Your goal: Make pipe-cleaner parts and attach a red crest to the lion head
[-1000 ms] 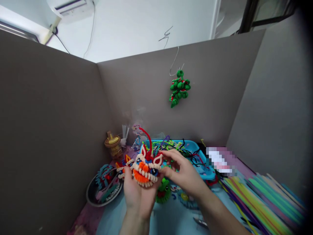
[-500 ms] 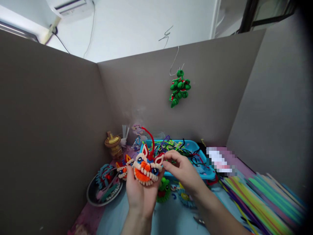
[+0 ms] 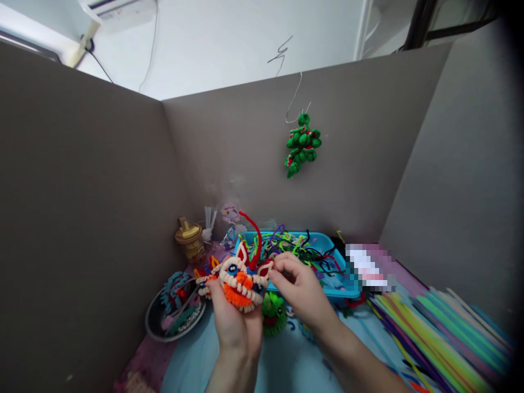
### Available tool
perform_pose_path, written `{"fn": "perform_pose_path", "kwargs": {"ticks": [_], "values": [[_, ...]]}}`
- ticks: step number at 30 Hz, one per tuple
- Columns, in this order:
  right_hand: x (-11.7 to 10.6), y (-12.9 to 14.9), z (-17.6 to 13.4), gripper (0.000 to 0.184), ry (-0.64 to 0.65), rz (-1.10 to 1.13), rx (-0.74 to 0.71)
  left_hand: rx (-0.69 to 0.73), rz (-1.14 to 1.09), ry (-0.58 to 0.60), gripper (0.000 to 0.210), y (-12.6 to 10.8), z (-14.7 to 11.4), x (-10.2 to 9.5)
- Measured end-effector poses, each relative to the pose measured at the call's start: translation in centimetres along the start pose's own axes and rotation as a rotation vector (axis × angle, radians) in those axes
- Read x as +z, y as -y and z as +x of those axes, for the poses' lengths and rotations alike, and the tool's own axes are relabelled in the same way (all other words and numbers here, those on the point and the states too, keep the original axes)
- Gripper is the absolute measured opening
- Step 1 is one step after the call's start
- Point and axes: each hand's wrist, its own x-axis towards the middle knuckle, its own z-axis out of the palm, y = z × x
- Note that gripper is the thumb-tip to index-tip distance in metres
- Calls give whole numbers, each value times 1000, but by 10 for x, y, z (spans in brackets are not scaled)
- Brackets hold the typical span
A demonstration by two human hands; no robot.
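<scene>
A pipe-cleaner lion head (image 3: 240,281) in cream, orange and blue, with a long red stem (image 3: 257,237) curving up from its top, rests in my left hand (image 3: 235,327). The left fingers wrap round it from below, thumb on its left side. My right hand (image 3: 297,284) pinches the lion head's right ear (image 3: 265,270), cream-edged with a red middle, between thumb and forefinger. Left of my left thumb is a second, similar figure (image 3: 204,281) in cream and orange. Beneath the hands a green pipe-cleaner figure (image 3: 273,314) sits on the table, partly covered.
Behind the hands is a blue tray (image 3: 346,289) of loose pipe-cleaner pieces. A metal bowl (image 3: 153,327) holding a blue figure and tools stands left, near a brown cup (image 3: 190,243). Bundled pipe cleaners (image 3: 442,333) lie right. A green ornament (image 3: 303,144) hangs on the grey partition (image 3: 229,142).
The lion head has turned somewhat to the right in my left hand, its right eye now less visible. My right hand has shifted slightly left, still pinching the ear.
</scene>
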Motion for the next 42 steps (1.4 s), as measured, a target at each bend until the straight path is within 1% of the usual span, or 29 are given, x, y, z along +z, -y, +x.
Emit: {"fn": "perform_pose_path", "kwargs": {"ticks": [5, 8, 11, 16, 19, 25, 29, 31, 37, 42], "values": [[0, -3, 1, 20, 9, -8, 15, -6, 2, 14, 50, -2, 2, 1], [-4, -5, 4, 14, 50, 18, 35, -27, -15, 63, 52, -5, 5, 0], [-6, -5, 5, 17, 82, 16, 38, -33, -40, 98, 49, -6, 6, -2], [-2, -4, 4, 11, 79, -31, 37, -51, -30, 39, 48, -3, 5, -4], [1, -3, 3, 11, 62, -30, 20, -60, -28, 15, 49, -1, 5, -3], [1, -4, 4, 13, 43, -36, 1, -58, -22, 28, 49, 2, 6, -5], [0, -6, 5, 10, 68, -11, 18, -68, -29, 21, 48, 0, 7, -5], [-2, -7, 5, 11, 69, 2, 24, -60, -26, 25, 48, -1, 7, -5], [-4, -12, 5, 11, 9, -20, 16, -56, -18, 11, 49, -1, 4, -1], [0, -9, 3, 17, -34, -27, -8, -31, -38, -18, 44, 3, 5, -6]]}}
